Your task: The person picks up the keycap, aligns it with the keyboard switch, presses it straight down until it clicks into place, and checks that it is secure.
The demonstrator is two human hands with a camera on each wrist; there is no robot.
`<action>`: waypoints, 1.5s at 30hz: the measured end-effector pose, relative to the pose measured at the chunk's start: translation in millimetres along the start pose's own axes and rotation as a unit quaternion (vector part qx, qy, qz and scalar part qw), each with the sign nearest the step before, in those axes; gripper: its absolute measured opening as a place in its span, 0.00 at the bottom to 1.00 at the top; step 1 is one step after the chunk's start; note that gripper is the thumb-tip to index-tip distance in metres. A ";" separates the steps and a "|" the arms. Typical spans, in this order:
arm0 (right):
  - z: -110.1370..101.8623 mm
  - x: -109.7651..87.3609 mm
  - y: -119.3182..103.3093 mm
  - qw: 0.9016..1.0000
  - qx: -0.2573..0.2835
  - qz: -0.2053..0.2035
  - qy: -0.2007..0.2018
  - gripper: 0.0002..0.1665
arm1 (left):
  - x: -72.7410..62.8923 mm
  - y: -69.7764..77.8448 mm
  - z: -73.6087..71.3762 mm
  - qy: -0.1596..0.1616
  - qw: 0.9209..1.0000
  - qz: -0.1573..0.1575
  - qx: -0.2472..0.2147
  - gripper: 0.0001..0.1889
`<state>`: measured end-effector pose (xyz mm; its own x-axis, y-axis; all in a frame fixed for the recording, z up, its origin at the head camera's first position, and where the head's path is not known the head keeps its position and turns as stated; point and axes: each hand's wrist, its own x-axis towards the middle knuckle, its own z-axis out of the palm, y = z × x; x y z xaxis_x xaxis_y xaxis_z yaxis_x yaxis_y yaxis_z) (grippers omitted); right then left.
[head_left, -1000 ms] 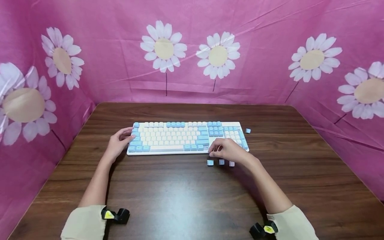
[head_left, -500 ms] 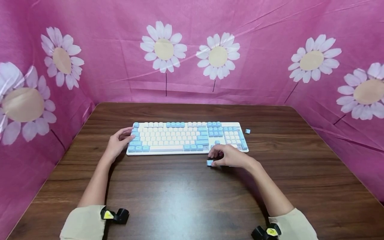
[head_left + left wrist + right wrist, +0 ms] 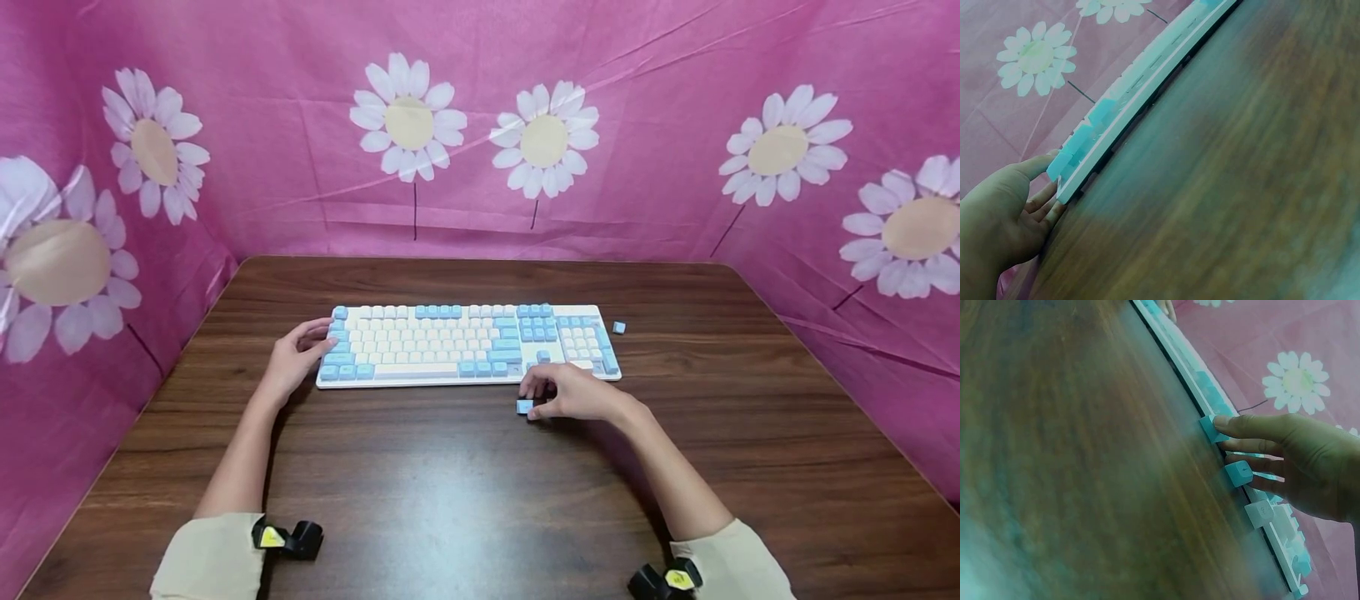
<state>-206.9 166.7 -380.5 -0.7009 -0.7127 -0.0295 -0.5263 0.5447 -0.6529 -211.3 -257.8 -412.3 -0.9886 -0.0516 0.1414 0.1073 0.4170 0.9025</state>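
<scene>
A full-size keyboard (image 3: 416, 346) with white and light-blue keycaps lies across the table. My left hand (image 3: 295, 360) grips its left end, thumb on the blue edge keys and fingers lower down along the side, as the left wrist view shows. In front of the keyboard's lower right, my right hand (image 3: 573, 392) pinches a loose blue keycap (image 3: 524, 407); its thumb presses on that cap in the right wrist view. Beside it stand another blue keycap (image 3: 1239, 474) and a pale keycap (image 3: 1259, 514), both hidden by the hand in the head view. A gap shows around the lone blue arrow key (image 3: 543, 357).
Another loose blue keycap (image 3: 619, 327) lies just right of the keyboard's upper right corner. The dark wooden table (image 3: 420, 492) extends toward me. Behind it and at both sides hangs a pink cloth (image 3: 480, 225) printed with white daisies.
My right hand has come down from the keyboard's lower edge to the leftmost loose keycap in front, covering the other two there. The left hand and keyboard have stayed put.
</scene>
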 end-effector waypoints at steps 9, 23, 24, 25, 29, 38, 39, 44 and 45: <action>0.9 0.5 -1.9 1.000 -0.011 0.004 -0.004 0.14 | -0.3 -0.3 -0.2 -0.002 1.000 -0.003 0.002 0.24; 1.3 0.2 -3.8 0.999 -0.032 0.005 0.000 0.13 | 0.1 -1.2 0.3 0.001 1.000 0.001 -0.004 0.23; 1.2 0.4 -3.8 1.000 -0.031 0.004 0.000 0.13 | 0.1 -1.3 0.2 0.000 1.000 0.000 -0.003 0.23; 1.1 0.5 -4.1 1.000 -0.031 0.003 -0.001 0.13 | 0.1 -1.2 0.3 0.000 1.000 -0.001 -0.003 0.23; 0.6 0.9 -4.6 1.000 -0.028 0.002 0.001 0.13 | 0.6 -1.0 0.0 0.000 1.000 -0.004 -0.002 0.24; -0.2 1.8 -5.0 0.999 -0.035 -0.001 0.001 0.11 | 0.6 3.0 -1.8 -0.005 1.000 -0.012 0.002 0.25; -0.1 1.5 -4.9 0.999 -0.035 -0.001 0.001 0.11 | 0.4 3.1 -1.9 -0.006 1.000 -0.012 0.004 0.25; 0.9 -0.3 -3.7 0.999 -0.034 -0.006 -0.001 0.11 | -0.7 2.8 -1.9 -0.005 1.000 -0.011 0.003 0.25; 0.9 -0.5 -3.3 0.999 -0.035 -0.007 -0.001 0.12 | -1.2 3.1 -2.0 -0.004 1.000 -0.010 0.002 0.25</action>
<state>-204.3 164.8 -379.0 -0.6917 -0.7218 -0.0224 -0.5691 0.5639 -0.5985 -209.6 -258.2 -408.9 -0.9913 -0.0539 0.1198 0.0863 0.4200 0.9034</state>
